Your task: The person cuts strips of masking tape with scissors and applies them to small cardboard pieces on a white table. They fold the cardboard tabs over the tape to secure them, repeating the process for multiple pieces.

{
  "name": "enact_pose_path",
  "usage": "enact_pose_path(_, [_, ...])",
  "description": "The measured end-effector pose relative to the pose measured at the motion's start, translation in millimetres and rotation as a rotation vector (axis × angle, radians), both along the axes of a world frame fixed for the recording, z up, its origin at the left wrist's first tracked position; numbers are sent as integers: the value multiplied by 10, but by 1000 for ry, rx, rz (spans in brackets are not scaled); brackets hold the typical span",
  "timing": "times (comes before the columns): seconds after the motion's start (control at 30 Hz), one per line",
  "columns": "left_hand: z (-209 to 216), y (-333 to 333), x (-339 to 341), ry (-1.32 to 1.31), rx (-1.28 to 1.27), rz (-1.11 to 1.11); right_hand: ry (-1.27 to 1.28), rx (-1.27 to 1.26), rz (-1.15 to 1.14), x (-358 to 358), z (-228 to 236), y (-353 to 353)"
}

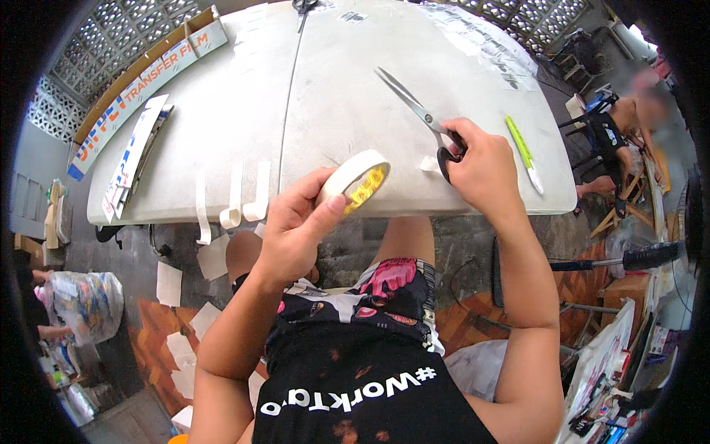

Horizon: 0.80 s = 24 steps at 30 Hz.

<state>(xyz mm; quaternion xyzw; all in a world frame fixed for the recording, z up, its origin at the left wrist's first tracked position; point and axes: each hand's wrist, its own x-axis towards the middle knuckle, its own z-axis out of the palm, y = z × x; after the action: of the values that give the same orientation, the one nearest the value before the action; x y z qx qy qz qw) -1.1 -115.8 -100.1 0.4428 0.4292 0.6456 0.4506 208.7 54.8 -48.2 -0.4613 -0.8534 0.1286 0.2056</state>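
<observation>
Black T-shirt (355, 370) nearest camera, bottom centre. Left of centre, three off-white tape strips (236, 185) at the table's (336, 96) front edge; leftmost hangs past it, other two have curled ends. Risk: any brush and they'd stick to themselves or peel off. Mid-frame, left hand (292, 229) pinches the masking-tape roll (346, 176) between thumb and fingers at that edge; one-sided grip, so a hard tug could twist it loose. Right of centre, scissors (427, 117) point upper left, tips clear of the left hand; an inward wrist swing would sweep them toward the roll. Small off-white scrap (428, 163) just beside the handles, could snag there. Right hand (481, 166) clamped on the scissors' handles, well apart from the left. Can't tell if fingers are fully through the loops; if not, slip risk. Farther right, lime-green pen (523, 152): elbow knock could roll it off.
</observation>
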Motion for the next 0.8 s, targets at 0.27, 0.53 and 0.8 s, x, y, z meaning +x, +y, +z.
enact_pose_path(0.27, [46,394,202,17,9,25,581,-29,55,83,-193,90])
enact_pose_path(0.53, [16,791,308,165,158,209,907,-576,320,-94,-147,-6])
enact_pose_path(0.8, [240,691,461,951,356,406,1071,-586,233,-126,-288,-32])
